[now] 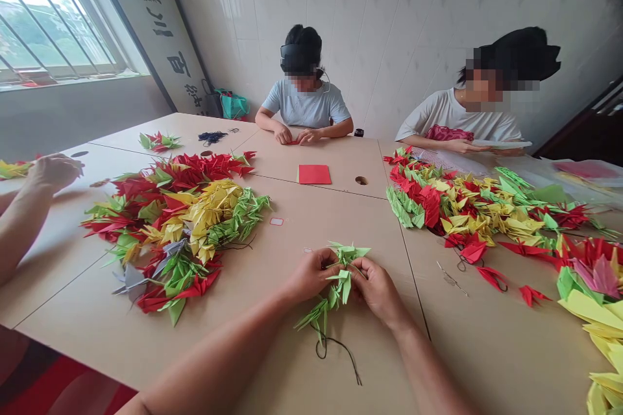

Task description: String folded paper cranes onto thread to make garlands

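Observation:
Between my two hands is a string of green folded paper cranes (335,298), its lower part resting on the table. My left hand (314,274) pinches the string's upper part from the left side. On the right, my right hand (377,285) has thumb and fingers closed on the same cranes. A dark cord (341,342) trails from the bottom of the string, looped once and lying on the tabletop. The exact spot where the fingertips grip is partly hidden by the paper.
A heap of red, yellow and green paper cranes (180,220) lies to the left, another pile (467,207) to the right. Red paper squares (314,174) lie ahead. Two people (305,97) sit opposite; another person's hand (56,170) is at far left. A thin metal tool (452,279) lies rightward.

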The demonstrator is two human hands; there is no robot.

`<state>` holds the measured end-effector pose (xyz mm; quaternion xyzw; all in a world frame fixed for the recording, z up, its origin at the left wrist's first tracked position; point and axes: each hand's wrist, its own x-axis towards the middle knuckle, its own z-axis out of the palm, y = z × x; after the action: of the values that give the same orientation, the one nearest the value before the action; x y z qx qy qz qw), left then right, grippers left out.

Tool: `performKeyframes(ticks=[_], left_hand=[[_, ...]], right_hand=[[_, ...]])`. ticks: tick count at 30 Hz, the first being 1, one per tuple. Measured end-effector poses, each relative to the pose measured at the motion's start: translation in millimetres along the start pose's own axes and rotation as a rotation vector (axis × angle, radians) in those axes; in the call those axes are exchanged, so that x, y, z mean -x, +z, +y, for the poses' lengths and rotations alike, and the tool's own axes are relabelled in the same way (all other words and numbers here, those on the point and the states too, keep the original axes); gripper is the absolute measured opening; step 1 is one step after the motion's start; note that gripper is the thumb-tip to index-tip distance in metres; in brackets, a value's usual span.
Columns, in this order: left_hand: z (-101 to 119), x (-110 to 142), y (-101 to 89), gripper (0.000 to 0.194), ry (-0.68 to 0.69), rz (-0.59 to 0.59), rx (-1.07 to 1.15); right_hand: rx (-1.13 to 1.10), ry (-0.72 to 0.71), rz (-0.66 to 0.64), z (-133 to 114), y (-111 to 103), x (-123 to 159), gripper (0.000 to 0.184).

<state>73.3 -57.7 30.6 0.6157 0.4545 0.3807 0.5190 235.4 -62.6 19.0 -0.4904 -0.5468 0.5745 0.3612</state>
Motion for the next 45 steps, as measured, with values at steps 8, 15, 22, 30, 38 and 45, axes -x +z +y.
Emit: performKeyframes(ticks=[8,15,22,30,38,45], left_hand=[[-1,2,-1.2,0.032,-0.068,-0.055,0.027],[7,5,2.0,0.032,-0.08,-0.06,0.069],[0,2,2.4,0.032,-0.045,-0.023,0.029],[0,0,4.5,0.031,-0.088,0.033,0.253],[5,-2,0.8,0.037,-0.116,0.146,0.346],[1,-3,0.9,0.028,-0.058,0.214,0.21]], right_hand=[[-0.029,0.03,-0.005,3,2,-1,0.031],[-0.09,-0.001,-0.039,4,0,-3,0.03],[-0.044,0.019,0.009,5,0,-3,0.032],[-0.057,0.007,0.073,4,2,-4,0.044],[-0.076,-0.071,0.131,-3,-1,1,0.035],[-0.053,-0.052,0.046,-10,2,5,0.033]])
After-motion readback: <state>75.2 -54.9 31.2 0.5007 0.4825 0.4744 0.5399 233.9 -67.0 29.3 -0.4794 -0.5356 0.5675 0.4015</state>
